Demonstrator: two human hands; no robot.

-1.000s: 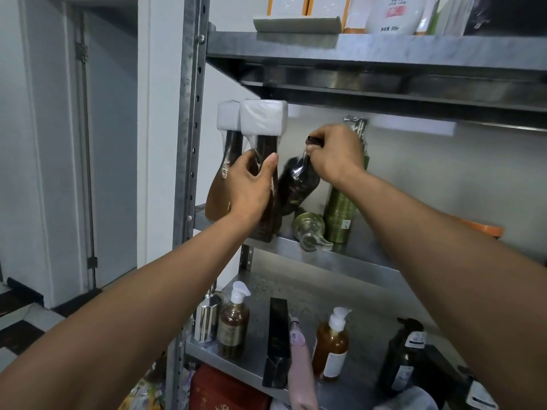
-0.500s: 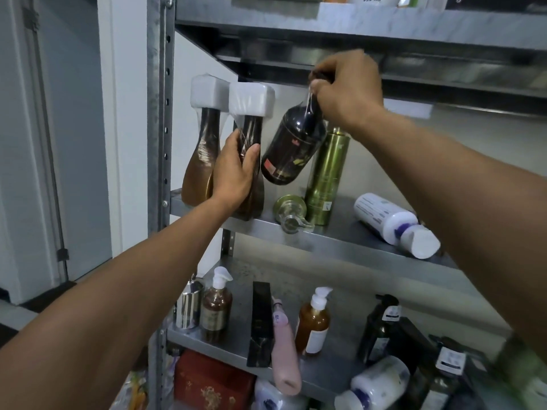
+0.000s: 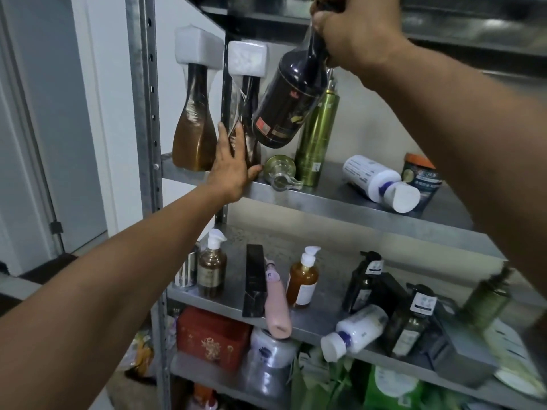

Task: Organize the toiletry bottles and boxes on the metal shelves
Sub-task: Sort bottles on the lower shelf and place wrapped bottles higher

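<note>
Two hands up at the metal shelf (image 3: 340, 202)
Right hand (image 3: 355, 31) grips a tilted dark bottle (image 3: 287, 105) by the neck; left hand (image 3: 231, 167) fingers straight, probably touching the wrapped brown bottle (image 3: 248, 93).

We had one wide-angle head-worn view; we stood close to metal shelves (image 3: 355, 211), looked forward and slightly down, lower shelves seen from above

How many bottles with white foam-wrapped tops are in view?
2. The amber bottle stands at the middle shelf's left end; the darker bottle stands just right of it, touched by the left hand. More may be hidden behind the held bottle.
</note>
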